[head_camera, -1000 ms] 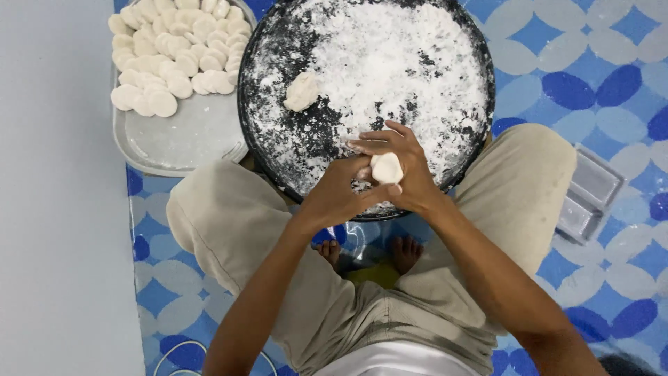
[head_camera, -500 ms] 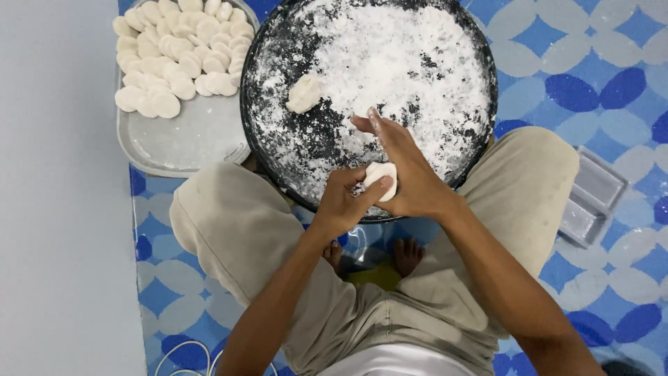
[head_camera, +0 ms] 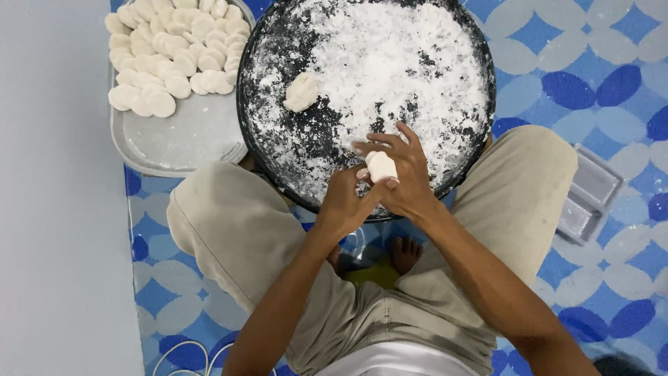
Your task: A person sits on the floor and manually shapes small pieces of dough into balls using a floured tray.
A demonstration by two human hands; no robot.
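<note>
Where both hands' grips pinch it, the dough piece (head_camera: 380,166) looks small, white, smooth.

White dough piece (head_camera: 380,166), black pan (head_camera: 261,150), blue-patterned mat (head_camera: 591,69), beige trousers (head_camera: 229,230)

Single head cam, no second view. Looks straight down from above seated person's lap, close range. Frame spans round black pan (head_camera: 264,90) at top, knees mid, patterned floor mat (head_camera: 598,63) around edges.
</note>
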